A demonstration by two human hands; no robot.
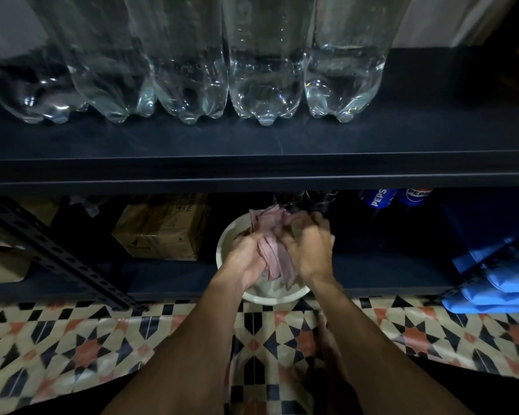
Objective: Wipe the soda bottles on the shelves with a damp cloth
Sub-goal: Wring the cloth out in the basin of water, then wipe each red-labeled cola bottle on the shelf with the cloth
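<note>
While both hands squeeze the pinkish cloth [271, 250] over a white bowl [231, 232] on the lower shelf, the left hand [247, 256] has fingers curled round it and the right hand [307, 250] pinches it too. Clear soda bottles [264, 70] stand in a row on the upper shelf [282, 142], Pepsi bottles [396, 197] sit below.

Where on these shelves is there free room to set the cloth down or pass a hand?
Upper shelf: bare right of the last clear bottle, plus the front strip. Lower shelf: bare between the white bowl and the blue packs. Crowded: the bottle row, packed side by side, and the cardboard box left of the bowl.
</note>
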